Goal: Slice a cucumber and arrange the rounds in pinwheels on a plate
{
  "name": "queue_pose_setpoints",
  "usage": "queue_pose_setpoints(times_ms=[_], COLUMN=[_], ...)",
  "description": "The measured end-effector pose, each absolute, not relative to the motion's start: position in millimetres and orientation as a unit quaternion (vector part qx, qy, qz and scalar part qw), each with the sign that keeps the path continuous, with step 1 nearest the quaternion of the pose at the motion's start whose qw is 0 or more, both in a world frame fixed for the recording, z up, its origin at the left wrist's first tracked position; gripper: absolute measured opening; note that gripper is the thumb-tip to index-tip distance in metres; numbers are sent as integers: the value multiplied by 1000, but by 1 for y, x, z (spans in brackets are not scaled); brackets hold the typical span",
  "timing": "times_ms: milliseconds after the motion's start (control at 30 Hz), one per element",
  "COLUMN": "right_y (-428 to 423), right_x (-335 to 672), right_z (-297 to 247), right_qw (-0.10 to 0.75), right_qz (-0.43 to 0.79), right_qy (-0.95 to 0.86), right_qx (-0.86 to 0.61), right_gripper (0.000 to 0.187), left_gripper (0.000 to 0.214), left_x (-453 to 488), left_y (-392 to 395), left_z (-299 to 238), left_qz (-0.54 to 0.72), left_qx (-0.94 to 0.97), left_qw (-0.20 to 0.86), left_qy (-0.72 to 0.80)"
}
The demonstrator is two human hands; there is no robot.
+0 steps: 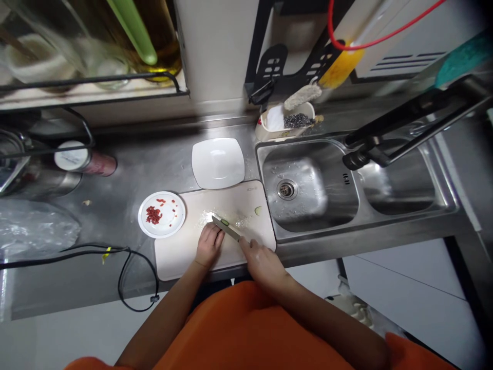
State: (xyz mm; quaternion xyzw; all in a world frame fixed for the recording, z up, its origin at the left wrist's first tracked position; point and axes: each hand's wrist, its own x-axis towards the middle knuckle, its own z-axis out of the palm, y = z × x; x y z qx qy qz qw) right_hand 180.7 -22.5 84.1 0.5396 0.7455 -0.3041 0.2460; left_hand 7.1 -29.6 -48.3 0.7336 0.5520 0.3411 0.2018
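Observation:
My right hand [264, 262] is wrapped round the handle of a kitchen knife [228, 230], its blade pointing up and to the left over the cutting board [177, 259]. Close to the blade's left side is my left hand [210, 243], with fingers curled and pressed together; whatever they hold is hidden. A small green-rimmed slice [224, 222], which looks like cucumber, lies against the far side of the blade. Another pale green piece [258, 210] rests near the board's right edge. Wet spots shine on the board's middle.
A white plate [162, 229] with chopped red bits overlaps the board's left corner. Behind the board stands a white square dish [218, 162]. To the right is a steel double sink [308, 221] with a black faucet [385, 139]. A black cable [134, 254] loops at left.

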Motion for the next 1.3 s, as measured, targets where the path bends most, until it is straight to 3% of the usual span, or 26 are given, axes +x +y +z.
queue_pose_setpoints(times_ms=[1300], right_y=[-13], right_x=[168], right_z=[68], right_qw=[243], right_qz=[-264], right_qy=[766], right_qx=[533], right_gripper=[41], left_gripper=[17], left_x=[8], left_y=[-29], left_z=[-46], left_qz=[338], left_qx=[731], left_qw=[207], left_qy=[555])
